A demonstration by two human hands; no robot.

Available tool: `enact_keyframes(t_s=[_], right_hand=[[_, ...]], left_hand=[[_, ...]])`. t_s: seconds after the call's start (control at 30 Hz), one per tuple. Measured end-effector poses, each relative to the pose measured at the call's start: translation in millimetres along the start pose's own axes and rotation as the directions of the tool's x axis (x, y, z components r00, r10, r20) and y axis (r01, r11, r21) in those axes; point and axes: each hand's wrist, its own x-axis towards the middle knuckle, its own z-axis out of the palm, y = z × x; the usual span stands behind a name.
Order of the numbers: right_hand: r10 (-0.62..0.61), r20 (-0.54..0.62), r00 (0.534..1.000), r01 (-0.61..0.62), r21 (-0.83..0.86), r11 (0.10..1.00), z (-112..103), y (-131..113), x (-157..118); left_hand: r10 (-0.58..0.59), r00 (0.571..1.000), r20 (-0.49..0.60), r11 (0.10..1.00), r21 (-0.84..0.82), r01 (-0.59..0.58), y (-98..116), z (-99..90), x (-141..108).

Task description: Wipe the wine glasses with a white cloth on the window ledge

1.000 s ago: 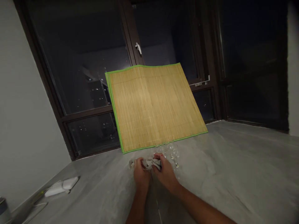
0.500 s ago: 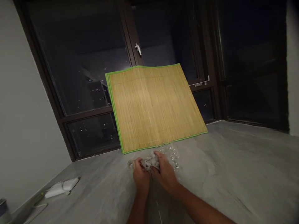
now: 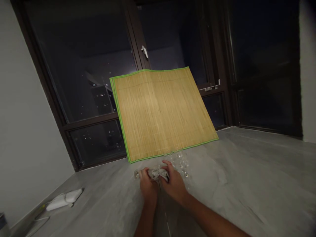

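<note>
Closed around a clear stemmed glass is my left hand (image 3: 148, 187). The round foot of the stemmed glass (image 3: 136, 173) sticks out to the left of the fingers, and its bowl seems to point right. A crumpled greyish-white cloth (image 3: 161, 174) lies at the bowl, between my two hands. My right hand (image 3: 175, 184) grips this cloth, with its index finger raised along the top. Fingers hide part of the glass, so how deep the cloth sits in it cannot be made out. Just beyond my right hand stand several clear glasses (image 3: 182, 160), faint against the grey surface.
A bamboo mat (image 3: 163, 113) with green edging leans against the dark window. The grey marbled ledge (image 3: 234, 177) spreads around my hands. To the left lies a white object wrapped with a cord (image 3: 64, 199), and a can-like container (image 3: 3, 223) stands at the lower left corner.
My right hand has shifted slightly, and the cloth is bunched in a different shape at the glass. My left hand keeps its hold. The whole view has drifted a little.
</note>
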Motion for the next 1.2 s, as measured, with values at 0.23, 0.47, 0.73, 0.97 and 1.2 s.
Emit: enact_keyframes(t_s=[0.23,0.47,0.73,0.97,1.2], right_hand=[[0.009,0.068,0.998,-0.021,0.183,0.983,-1.1,-3.5,0.7],[-0.047,0.081,0.996,0.037,0.129,0.991,0.1,5.4,1.8],[-0.193,0.065,0.979,0.188,0.079,0.979,-4.4,2.9,1.6],[-0.144,-0.069,0.987,0.155,0.183,0.971,-10.3,-3.4,6.1],[-0.214,-0.548,0.809,0.280,0.038,0.959,-62.9,-31.3,29.4]], left_hand=[[0.013,1.000,0.016,0.998,0.057,-0.014,3.1,-1.8,-1.1],[0.097,0.994,0.047,0.994,-0.064,-0.094,2.5,1.5,-3.1],[0.038,0.987,0.158,0.985,-0.175,-0.010,0.0,5.0,-2.6],[0.021,0.962,0.273,0.969,-0.244,0.049,10.8,4.7,-5.3],[-0.178,0.847,0.501,0.786,-0.445,0.428,15.9,26.0,-11.5]])
